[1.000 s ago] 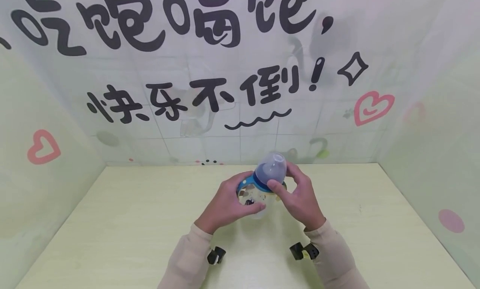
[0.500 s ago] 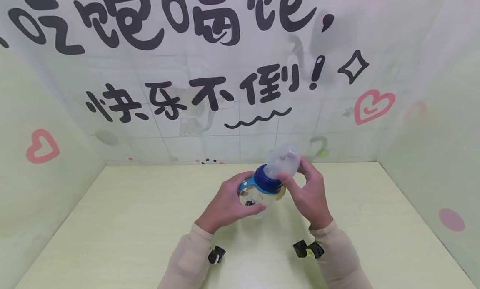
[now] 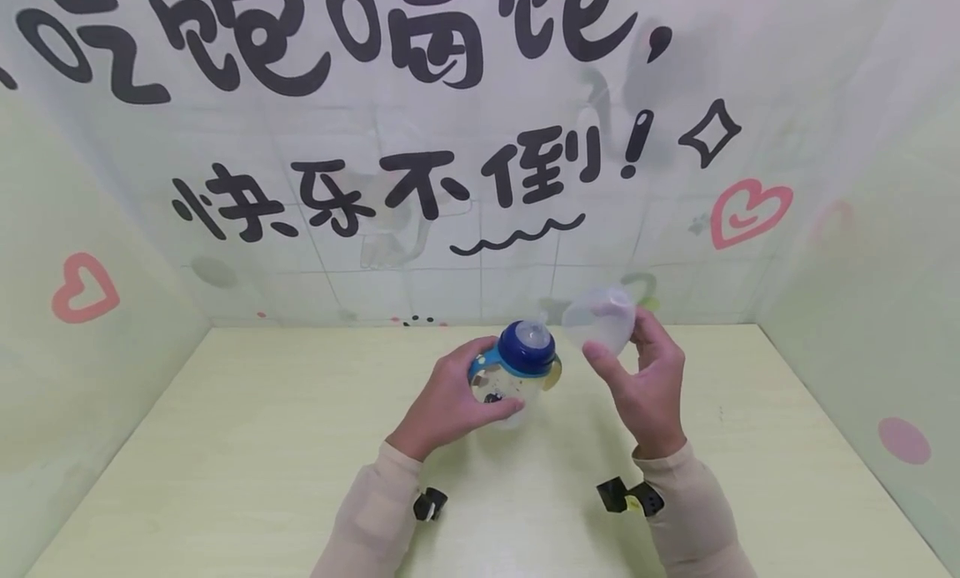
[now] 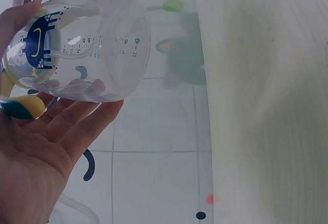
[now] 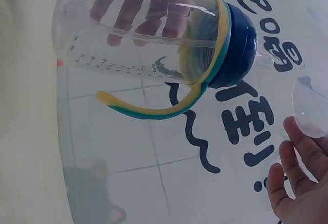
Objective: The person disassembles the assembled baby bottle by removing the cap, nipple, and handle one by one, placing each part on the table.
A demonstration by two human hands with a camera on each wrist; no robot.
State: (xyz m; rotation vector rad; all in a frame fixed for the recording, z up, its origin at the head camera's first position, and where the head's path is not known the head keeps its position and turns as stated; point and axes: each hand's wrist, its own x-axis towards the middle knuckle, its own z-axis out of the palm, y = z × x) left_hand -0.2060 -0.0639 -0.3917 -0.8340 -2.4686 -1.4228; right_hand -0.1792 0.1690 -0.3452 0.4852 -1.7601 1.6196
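My left hand grips a clear baby bottle by its body, tilted above the table. A dark blue collar with a clear teat tops it. In the right wrist view a yellow-and-teal handle curves along its side. Measuring marks and a blue animal print show on the wall; I see no liquid inside. To the right, my right hand pinches a translucent domed bottle cap between thumb and fingers. Cap and teat are apart.
A pale wood-grain table lies beneath both hands. Behind it rises a printed backdrop with black lettering, and similar panels stand left and right. Small black cameras are strapped at the wrists.
The cap has come off the bottle top, and my right hand has carried it to the right, uncovering collar and teat. My left hand still holds the bottle, moved slightly left.
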